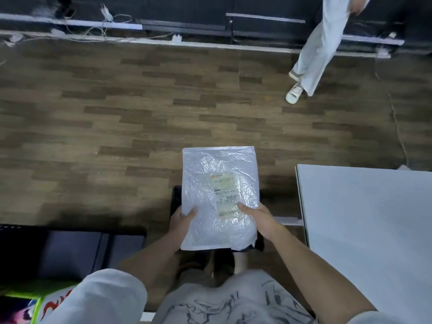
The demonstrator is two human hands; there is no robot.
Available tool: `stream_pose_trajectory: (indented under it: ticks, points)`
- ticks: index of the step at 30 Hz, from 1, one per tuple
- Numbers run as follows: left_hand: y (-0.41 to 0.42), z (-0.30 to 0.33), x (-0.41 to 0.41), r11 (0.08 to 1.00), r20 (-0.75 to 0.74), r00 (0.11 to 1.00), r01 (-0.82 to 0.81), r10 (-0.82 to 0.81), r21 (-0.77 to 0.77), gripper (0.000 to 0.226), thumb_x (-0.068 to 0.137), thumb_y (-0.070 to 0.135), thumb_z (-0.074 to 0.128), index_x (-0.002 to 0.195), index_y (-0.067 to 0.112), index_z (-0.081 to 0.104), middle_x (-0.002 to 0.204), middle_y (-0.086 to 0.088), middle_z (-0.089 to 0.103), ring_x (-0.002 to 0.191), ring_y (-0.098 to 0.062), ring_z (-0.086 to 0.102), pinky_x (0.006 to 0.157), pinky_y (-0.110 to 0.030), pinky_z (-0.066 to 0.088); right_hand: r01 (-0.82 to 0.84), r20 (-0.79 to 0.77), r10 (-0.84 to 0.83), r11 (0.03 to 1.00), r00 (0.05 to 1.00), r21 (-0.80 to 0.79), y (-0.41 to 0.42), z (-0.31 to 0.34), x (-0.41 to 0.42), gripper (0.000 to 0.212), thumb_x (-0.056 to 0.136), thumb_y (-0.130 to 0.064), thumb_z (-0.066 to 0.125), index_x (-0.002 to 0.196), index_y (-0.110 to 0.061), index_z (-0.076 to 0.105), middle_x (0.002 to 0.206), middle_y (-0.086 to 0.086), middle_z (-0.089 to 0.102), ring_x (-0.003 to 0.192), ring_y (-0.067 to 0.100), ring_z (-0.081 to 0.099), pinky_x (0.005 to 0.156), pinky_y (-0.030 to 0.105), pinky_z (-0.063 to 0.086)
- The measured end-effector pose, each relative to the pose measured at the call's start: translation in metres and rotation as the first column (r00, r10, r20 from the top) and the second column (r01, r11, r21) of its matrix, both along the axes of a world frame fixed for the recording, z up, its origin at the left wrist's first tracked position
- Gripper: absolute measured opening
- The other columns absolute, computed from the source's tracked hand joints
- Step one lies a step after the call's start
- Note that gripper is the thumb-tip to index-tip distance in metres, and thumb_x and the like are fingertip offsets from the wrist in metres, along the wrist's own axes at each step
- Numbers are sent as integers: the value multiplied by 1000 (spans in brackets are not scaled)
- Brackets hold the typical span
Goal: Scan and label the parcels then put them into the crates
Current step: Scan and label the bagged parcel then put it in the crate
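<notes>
A wood-plank floor [140, 108] is filling most of the view, running up to a dark wall unit [187, 10] with pale rails and loose cables along its base. At right, the corner of a white tabletop [364, 218] is jutting into the scene, bare where it shows. At lower left, a dark crate [70, 251] is sitting on the floor, its inside in shadow. Near the top right, a second person's pale trouser legs [318, 47] and white sandals are crossing the floor, well apart from the wearer.

In the middle, the wearer is holding a white plastic mailer parcel [219, 197] flat and face up out in front of the body, above the floor and over a black object [175, 199] whose edge is peeking out at the parcel's left side; what that object is cannot be told. The left hand [182, 222] is gripping the parcel's lower left edge, thumb lying on top and fingers hidden beneath. The right hand [257, 217] is gripping the lower right edge, its thumb pressing on the lower corner of the printed shipping label [226, 195] stuck to the parcel's upper face. The label's text is too blurred to read.
</notes>
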State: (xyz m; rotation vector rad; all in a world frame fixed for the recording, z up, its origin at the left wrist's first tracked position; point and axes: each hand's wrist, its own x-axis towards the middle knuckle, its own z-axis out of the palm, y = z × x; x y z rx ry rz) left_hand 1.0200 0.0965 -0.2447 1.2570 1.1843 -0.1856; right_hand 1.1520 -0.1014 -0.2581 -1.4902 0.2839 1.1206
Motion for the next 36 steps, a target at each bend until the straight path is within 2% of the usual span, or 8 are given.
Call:
stream_pose_trajectory:
  ticks: [2, 5, 10, 12, 14, 17, 21, 36]
  points:
    - [5, 9, 9, 999, 31, 999, 36, -35, -28, 34, 89, 29, 65, 119, 13, 60, 112, -6, 66, 90, -19, 64, 70, -29, 52, 34, 32, -33, 999, 999, -20, -1, 9, 2, 72, 58, -40, 90, 121, -16, 63, 112, 8, 71, 99, 27, 70, 91, 45, 53]
    - [9, 28, 30, 996, 63, 994, 90, -89, -12, 17, 91, 22, 61, 108, 18, 58, 102, 1, 64, 89, -15, 59, 80, -30, 46, 69, 86, -63, 995, 994, -66, -5, 24, 4, 50, 73, -35, 81, 115, -17, 65, 103, 3, 73, 90, 20, 72, 72, 29, 58]
    - [13, 48, 57, 977, 126, 969, 206, -212, 55, 29, 93, 16, 59, 120, 5, 61, 110, -8, 64, 82, -18, 60, 79, -29, 47, 237, 254, -173, 939, 952, -249, -19, 48, 3, 48, 81, -50, 69, 107, -12, 55, 89, 0, 61, 77, 11, 61, 63, 25, 49]
    - [12, 54, 68, 959, 129, 952, 269, -278, 85, 29, 93, 17, 58, 119, 5, 61, 108, -8, 64, 76, -14, 59, 72, -25, 49, 377, 340, -278, 885, 898, -273, -32, 54, 3, 56, 82, -59, 60, 108, -10, 53, 93, 5, 60, 84, 19, 61, 70, 31, 51]
    - [5, 59, 79, 934, 145, 925, 334, -350, 129, 28, 94, 17, 57, 119, 5, 61, 104, -8, 63, 68, -8, 55, 57, -17, 45, 493, 465, -309, 797, 829, -348, -49, 63, -2, 49, 93, -48, 52, 119, -8, 53, 112, 10, 62, 105, 28, 59, 92, 36, 47]
    - [-16, 69, 91, 888, 150, 878, 433, -454, 152, 29, 94, 15, 57, 121, 5, 60, 105, -10, 63, 71, -15, 57, 63, -23, 48, 583, 586, -258, 660, 768, -474, -84, 74, -17, 38, 100, -27, 42, 130, -5, 48, 126, 15, 58, 114, 30, 54, 86, 26, 36]
    - [-56, 74, 104, 779, 161, 762, 605, -627, 165, 32, 95, 19, 55, 126, 9, 58, 121, -11, 63, 103, -28, 61, 97, -35, 48, 592, 618, -164, 547, 769, -591, -138, 80, -52, 41, 98, -24, 46, 134, -5, 46, 132, 17, 54, 120, 32, 51, 99, 34, 38]
    - [-266, 90, 115, 260, 103, 239, 908, -966, 329, 54, 100, 23, 45, 147, 7, 26, 153, -10, 29, 139, -29, 30, 112, -35, 26, 575, 544, -204, 140, 814, -806, -307, 91, -185, 47, 96, -24, 45, 140, -8, 40, 135, 16, 50, 123, 34, 46, 98, 38, 39]
